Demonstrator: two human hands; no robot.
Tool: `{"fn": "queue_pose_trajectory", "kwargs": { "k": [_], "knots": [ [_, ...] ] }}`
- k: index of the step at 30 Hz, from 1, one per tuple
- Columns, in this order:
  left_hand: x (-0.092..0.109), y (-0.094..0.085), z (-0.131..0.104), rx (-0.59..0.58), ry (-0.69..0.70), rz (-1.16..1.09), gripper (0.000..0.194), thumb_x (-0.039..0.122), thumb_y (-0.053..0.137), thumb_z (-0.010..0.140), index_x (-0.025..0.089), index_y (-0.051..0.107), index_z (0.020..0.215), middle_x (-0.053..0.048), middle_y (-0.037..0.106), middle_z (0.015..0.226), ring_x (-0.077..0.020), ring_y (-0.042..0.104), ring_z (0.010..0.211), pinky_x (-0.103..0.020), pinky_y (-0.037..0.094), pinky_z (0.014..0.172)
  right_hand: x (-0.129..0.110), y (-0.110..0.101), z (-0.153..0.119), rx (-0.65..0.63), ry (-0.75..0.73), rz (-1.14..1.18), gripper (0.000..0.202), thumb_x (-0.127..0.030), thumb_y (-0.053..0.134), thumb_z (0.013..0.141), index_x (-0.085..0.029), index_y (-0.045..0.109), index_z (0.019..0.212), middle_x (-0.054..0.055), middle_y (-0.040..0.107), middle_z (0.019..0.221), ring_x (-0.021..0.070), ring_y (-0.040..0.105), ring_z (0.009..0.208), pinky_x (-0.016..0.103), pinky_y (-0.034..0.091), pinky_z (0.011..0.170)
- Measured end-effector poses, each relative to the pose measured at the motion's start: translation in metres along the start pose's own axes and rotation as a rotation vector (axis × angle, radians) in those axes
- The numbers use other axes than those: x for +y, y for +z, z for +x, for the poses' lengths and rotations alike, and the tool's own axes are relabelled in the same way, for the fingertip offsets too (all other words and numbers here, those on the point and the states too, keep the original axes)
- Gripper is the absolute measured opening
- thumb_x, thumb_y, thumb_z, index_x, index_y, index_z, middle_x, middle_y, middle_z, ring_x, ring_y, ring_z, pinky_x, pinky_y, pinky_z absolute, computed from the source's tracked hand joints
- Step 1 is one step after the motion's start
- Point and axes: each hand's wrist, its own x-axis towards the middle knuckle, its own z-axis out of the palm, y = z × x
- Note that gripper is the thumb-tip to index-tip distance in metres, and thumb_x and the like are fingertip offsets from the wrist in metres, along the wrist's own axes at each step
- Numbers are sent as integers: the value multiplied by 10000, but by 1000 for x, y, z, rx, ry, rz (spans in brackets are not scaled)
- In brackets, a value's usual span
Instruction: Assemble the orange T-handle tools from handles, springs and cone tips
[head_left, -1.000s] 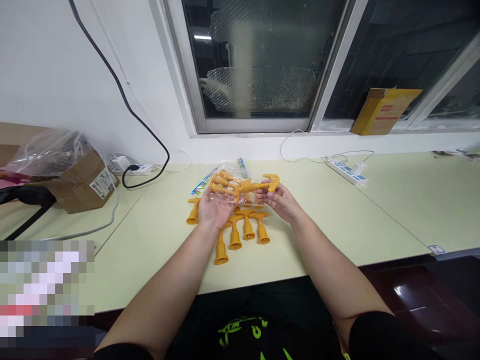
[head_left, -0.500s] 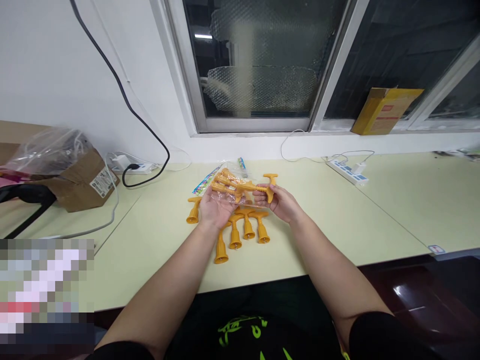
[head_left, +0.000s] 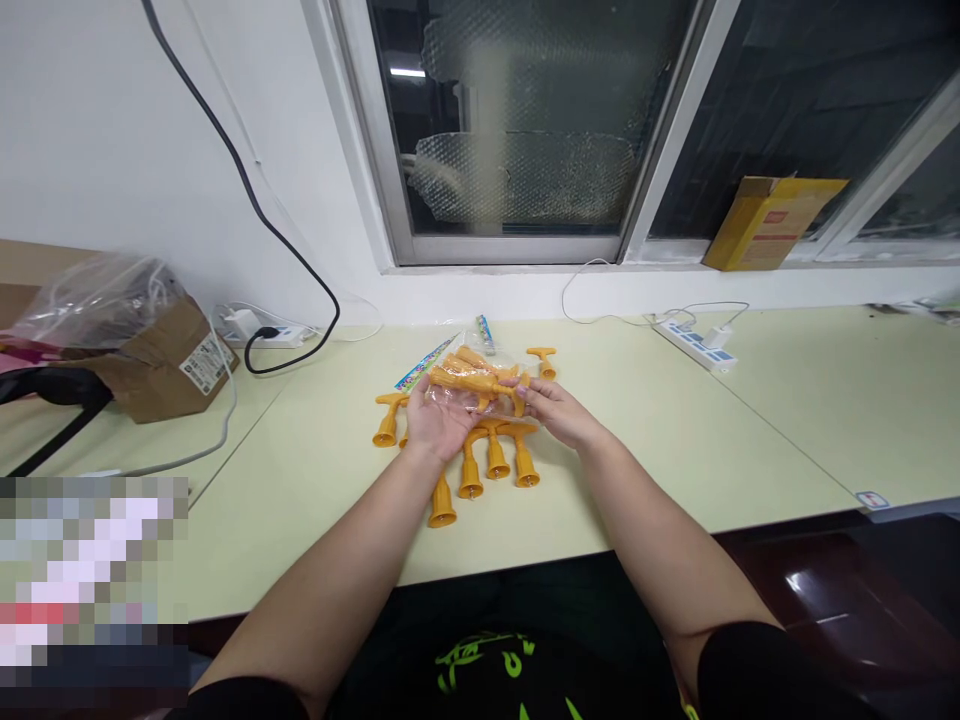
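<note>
My left hand [head_left: 439,425] is palm up under a clear plastic bag [head_left: 474,345], with its fingers curled round the bag. Inside the bag lie several yellow corkscrews [head_left: 457,372] with T-shaped handles and bell-shaped ends. My right hand [head_left: 553,405] pinches the handle end of a yellow corkscrew [head_left: 504,390] at the bag's right side. Its bell end points left, among the bagged ones. Below my hands, several more corkscrews [head_left: 469,475] rest on the table, their bells toward me. One corkscrew [head_left: 386,425] is left of my left hand, another [head_left: 545,362] behind my right hand.
On the pale table [head_left: 675,450], a cardboard box [head_left: 161,370] stuffed with plastic bags stands at the left. Power strips [head_left: 694,340] with cables lie along the wall. A yellow carton [head_left: 776,225] leans on the windowsill. Colourful printed strips [head_left: 422,366] lie by the bag.
My right hand has moved left and slightly down, carrying its corkscrew farther over the bag. The corkscrew behind that hand now shows more fully.
</note>
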Motion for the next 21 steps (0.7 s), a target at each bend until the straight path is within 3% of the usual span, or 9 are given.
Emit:
{"fn": "queue_pose_trajectory", "kwargs": {
  "k": [5, 9, 16, 21],
  "knots": [
    [-2, 5, -3, -68, -11, 15, 421, 486, 461, 978, 193, 660, 1206, -152, 748, 1145, -348, 724, 1064, -561, 589, 884, 2, 5, 7, -79, -8, -84, 377, -543, 741, 869, -230, 773, 1078, 26, 776, 966, 149, 668, 812, 251, 519, 710],
    [-1, 4, -2, -92, 22, 32, 351, 393, 488, 971, 169, 673, 1167, -145, 760, 1105, -329, 742, 988, -555, 594, 879, -7, 8, 15, -99, 32, -49, 369, -533, 779, 838, -180, 760, 946, 38, 770, 878, 104, 611, 653, 213, 484, 588],
    [-4, 4, -3, -135, 37, 80, 302, 361, 624, 906, 138, 704, 1094, -137, 778, 1049, -298, 752, 929, -460, 617, 815, -19, 7, 22, -114, 235, 162, 377, -472, 865, 761, -161, 712, 910, 54, 759, 818, 96, 610, 612, 211, 538, 584],
    [-8, 4, -3, -145, 57, 133, 239, 309, 668, 886, 134, 724, 1039, -122, 791, 1017, -255, 758, 886, -402, 607, 830, -17, 10, 30, -150, 152, -97, 365, -491, 824, 793, -181, 729, 960, 15, 727, 743, 130, 655, 612, 280, 580, 644]
  ]
}}
